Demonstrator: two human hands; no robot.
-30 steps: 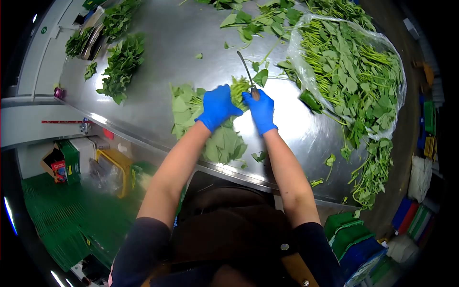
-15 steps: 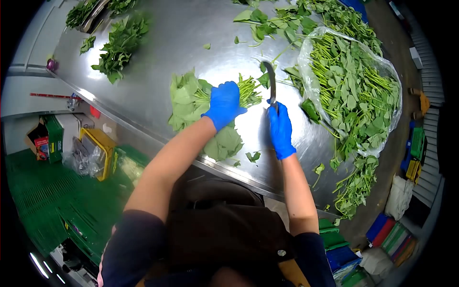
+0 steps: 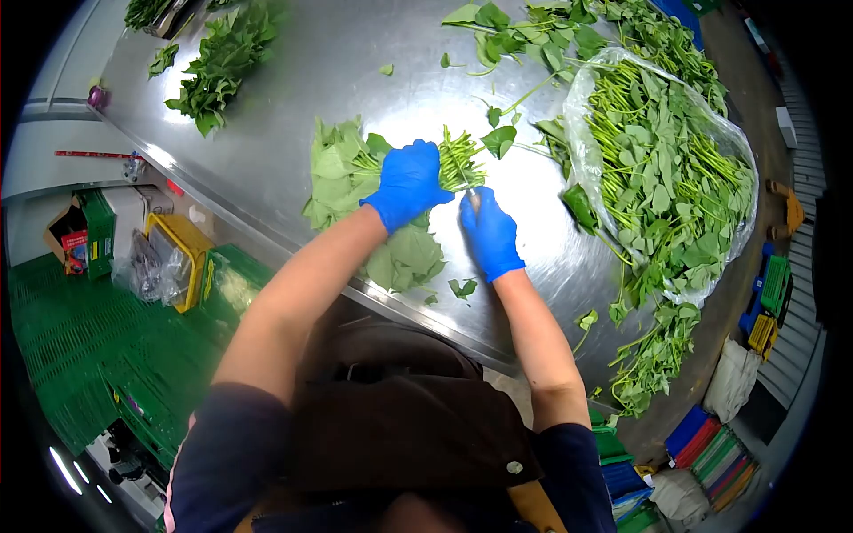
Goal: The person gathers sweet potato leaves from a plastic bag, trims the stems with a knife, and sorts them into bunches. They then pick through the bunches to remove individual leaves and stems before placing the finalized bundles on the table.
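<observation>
Blue gloves cover both hands. My left hand (image 3: 410, 185) is closed around a bunch of leafy greens (image 3: 336, 182) on the metal table, pressing it down. The leaves fan out to the left and below, and the cut-looking stems (image 3: 459, 160) poke out to the right of my fist. My right hand (image 3: 490, 234) is wrapped round the handle of a knife (image 3: 474, 197). Its blade is at the stems, mostly hidden among them or seen edge-on. A loose leaf (image 3: 499, 140) lies just right of the stems, and a small one (image 3: 462, 288) lies below my right hand.
A large heap of greens (image 3: 657, 169) in a clear plastic bag (image 3: 576, 107) fills the table's right side. Another bunch (image 3: 227, 67) lies at the upper left. Green crates (image 3: 80, 346) and a yellow crate (image 3: 182, 258) stand beyond the metal table's (image 3: 338, 44) left edge.
My right hand has moved left with the knife, bringing the blade from upright beside the bunch onto the stems. My left hand keeps its hold on the greens, shifted slightly left.
</observation>
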